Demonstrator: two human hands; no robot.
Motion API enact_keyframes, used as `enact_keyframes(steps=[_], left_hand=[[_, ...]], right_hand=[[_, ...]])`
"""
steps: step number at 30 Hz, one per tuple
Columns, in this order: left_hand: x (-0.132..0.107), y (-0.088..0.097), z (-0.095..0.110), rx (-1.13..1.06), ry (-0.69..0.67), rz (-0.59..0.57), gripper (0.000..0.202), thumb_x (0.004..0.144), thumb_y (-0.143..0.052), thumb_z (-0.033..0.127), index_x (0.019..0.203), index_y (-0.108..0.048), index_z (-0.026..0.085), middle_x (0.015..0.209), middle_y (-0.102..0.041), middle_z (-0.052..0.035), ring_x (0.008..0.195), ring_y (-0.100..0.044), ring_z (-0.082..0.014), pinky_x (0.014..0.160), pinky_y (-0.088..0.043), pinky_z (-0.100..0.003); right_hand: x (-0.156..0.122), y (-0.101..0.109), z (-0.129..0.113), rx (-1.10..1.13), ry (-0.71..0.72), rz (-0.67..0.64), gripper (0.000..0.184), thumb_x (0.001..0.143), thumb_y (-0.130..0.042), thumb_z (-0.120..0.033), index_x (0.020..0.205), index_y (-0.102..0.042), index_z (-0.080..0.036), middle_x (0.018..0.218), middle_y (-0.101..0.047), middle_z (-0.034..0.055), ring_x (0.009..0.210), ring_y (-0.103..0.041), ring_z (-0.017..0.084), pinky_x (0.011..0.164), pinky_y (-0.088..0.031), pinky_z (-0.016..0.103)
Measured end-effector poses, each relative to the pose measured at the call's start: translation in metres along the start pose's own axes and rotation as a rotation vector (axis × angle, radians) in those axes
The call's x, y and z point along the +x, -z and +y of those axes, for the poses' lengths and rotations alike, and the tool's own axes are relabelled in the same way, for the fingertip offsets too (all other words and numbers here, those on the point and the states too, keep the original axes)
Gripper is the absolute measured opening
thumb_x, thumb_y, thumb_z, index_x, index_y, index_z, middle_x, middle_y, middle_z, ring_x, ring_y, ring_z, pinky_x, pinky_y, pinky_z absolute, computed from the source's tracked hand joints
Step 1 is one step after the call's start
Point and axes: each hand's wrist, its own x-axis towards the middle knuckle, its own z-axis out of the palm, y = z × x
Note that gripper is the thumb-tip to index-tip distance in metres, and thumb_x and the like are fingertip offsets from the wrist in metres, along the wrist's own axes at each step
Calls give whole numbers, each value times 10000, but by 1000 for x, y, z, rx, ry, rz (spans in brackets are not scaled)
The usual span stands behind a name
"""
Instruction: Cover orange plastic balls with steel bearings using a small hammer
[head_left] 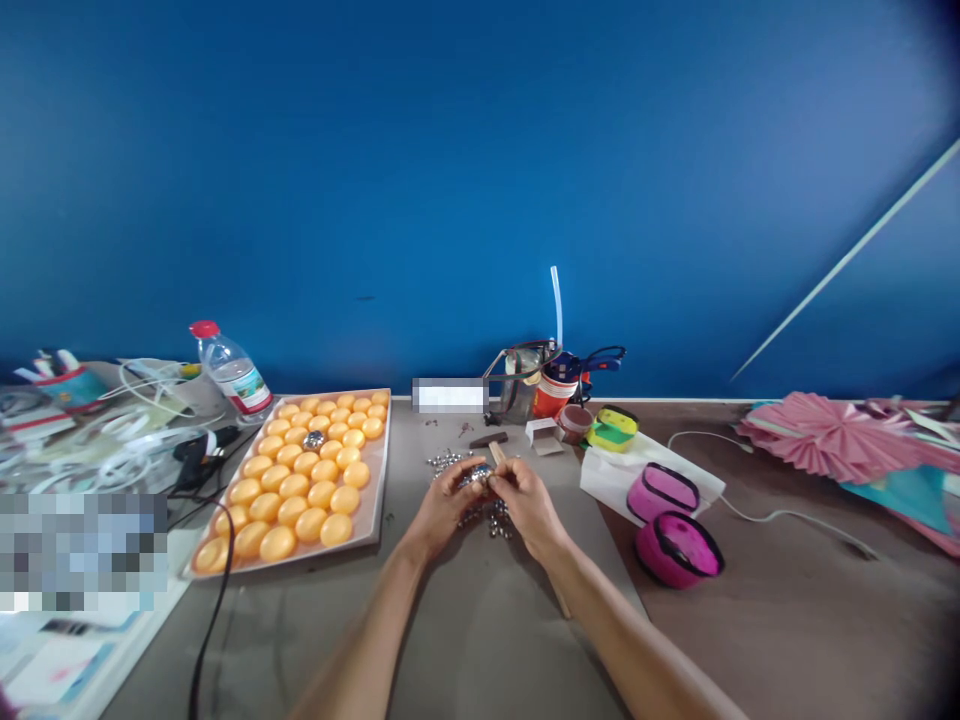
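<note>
Both hands meet at the middle of the grey table (480, 640). The left hand (442, 505) and right hand (529, 500) are closed together, fingers pinching a small silvery ball (480, 473) between them (its surface detail is too small to read). Loose silvery beads (495, 520) lie just beneath and beside the hands. A tray (381, 470) of orange balls (307, 480) sits to the left, a pink container (679, 548) to the right.
</note>
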Motion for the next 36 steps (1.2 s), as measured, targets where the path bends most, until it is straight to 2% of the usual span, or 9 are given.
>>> enact_keyframes(steps=[4,6,11,15,18,22,26,31,36], left_hand=[[-1,-5,3,-220,4,-59,332,731,-682,253,1052,-619,198,977,-660,-54,856,-620,-171,860,-455,-359],[-1,-6,6,-265,3,-67,326,746,-668,257,1061,-611,194,944,-663,-51,803,-626,-155,830,-462,-337],[-1,-5,14,-320,-4,-23,358,717,-695,253,1053,-595,177,942,-658,-53,760,-640,-158,777,-474,-314],[0,-5,16,-328,-11,45,352,705,-704,245,1027,-587,163,923,-667,-57,752,-645,-159,789,-477,-325],[2,-4,15,-330,-40,98,339,717,-694,266,1018,-583,158,906,-672,-64,741,-645,-155,784,-479,-331],[5,-2,14,-327,-88,136,344,707,-702,277,1006,-583,157,917,-675,-73,732,-648,-158,758,-482,-330],[5,-1,14,-334,-102,155,336,711,-700,266,1005,-578,156,921,-679,-72,743,-654,-164,758,-485,-328],[6,2,13,-385,-96,169,354,739,-675,287,1046,-572,145,925,-680,-94,784,-661,-191,771,-492,-337],[9,7,9,-461,-84,189,359,773,-630,325,1076,-560,146,913,-681,-105,817,-664,-212,805,-491,-362]], right_hand=[[2,2,-2,246,-25,-70,232,684,-623,-366,695,-473,-189,613,-496,-41,576,-471,118,579,-395,243],[6,7,-2,232,4,-25,230,698,-609,-386,702,-491,-189,591,-485,-43,553,-458,114,561,-378,237],[17,23,4,-228,140,131,180,720,-534,-342,753,-574,-170,672,-580,10,638,-518,156,617,-387,259],[20,29,12,-676,209,49,199,770,-433,-233,869,-590,-159,834,-614,65,751,-562,181,707,-400,277],[15,30,14,-996,186,-2,249,791,-465,-232,998,-582,-157,941,-581,99,813,-566,193,729,-386,277],[8,27,10,-1199,99,-95,318,804,-504,-282,1099,-537,-170,989,-575,109,869,-581,220,735,-376,287],[7,25,8,-1237,68,-111,363,804,-490,-259,1149,-499,-144,1027,-588,133,920,-586,239,755,-377,296],[14,29,14,-1209,11,-94,305,798,-439,-182,1077,-541,-114,993,-618,151,877,-606,234,743,-393,298],[20,32,17,-956,110,-62,298,767,-416,-155,1011,-584,-119,963,-641,124,895,-597,216,771,-402,282]])
